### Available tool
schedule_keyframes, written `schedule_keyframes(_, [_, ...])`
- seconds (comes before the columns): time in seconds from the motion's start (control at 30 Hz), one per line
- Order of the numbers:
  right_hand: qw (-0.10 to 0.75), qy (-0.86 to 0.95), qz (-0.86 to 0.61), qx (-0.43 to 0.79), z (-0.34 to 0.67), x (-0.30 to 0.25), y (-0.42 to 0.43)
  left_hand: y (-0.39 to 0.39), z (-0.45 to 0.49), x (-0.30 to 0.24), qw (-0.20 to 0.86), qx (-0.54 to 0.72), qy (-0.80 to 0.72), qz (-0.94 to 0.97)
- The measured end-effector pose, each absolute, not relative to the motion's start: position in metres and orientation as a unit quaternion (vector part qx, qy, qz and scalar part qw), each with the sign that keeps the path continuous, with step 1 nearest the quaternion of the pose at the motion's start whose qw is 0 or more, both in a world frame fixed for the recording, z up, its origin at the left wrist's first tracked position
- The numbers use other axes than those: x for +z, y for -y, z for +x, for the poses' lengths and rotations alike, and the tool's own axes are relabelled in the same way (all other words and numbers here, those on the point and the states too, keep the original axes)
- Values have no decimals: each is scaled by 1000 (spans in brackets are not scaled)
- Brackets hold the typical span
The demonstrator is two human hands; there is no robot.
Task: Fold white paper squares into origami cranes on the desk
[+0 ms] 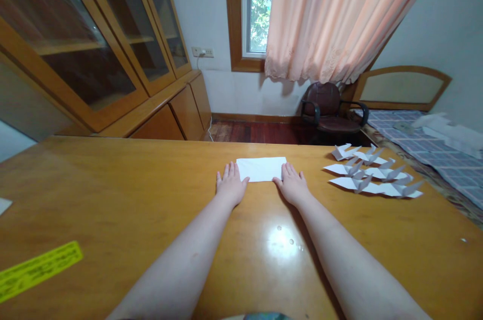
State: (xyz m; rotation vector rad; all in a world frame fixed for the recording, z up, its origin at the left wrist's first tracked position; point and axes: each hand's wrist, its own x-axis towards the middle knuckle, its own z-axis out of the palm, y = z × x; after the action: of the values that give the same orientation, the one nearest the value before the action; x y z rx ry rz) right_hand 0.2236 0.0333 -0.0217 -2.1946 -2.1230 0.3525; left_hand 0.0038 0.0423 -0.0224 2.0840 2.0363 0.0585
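Note:
A white sheet of paper (261,169), folded or cut to a wide rectangle, lies flat near the far edge of the wooden table (151,199). At its left end rests my left hand (231,185), fingers spread and thumb on the near corner. My right hand (293,184) lies on the right end in the same way, fingers stretched out and thumb at the near right corner. Both palms face down and neither hand grips the paper. To the right stand several folded white paper cranes (356,184), grouped in rows.
A yellow label strip (41,269) is on the table at the lower left, with a white corner of something (4,205) above it. Beyond the table are a glass-door cabinet (113,43), a dark armchair (328,108) and a bed (426,134).

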Motion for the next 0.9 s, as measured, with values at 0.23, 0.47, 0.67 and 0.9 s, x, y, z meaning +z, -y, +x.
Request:
schedule_keyframes(0.23, [88, 644, -754, 97, 237, -20, -44, -52, -6, -19, 93, 39, -719, 688])
schedule_keyframes(0.47, [129, 646, -745, 101, 243, -27, -47, -57, -9, -22, 111, 74, -702, 699])
schedule_keyframes(0.67, [191, 641, -736, 101, 246, -29, -48, -59, -11, -22, 128, 91, -701, 695])
schedule_keyframes(0.9, [239, 620, -738, 116, 247, -31, -50, -58, -10, -22, 127, 83, -702, 696])
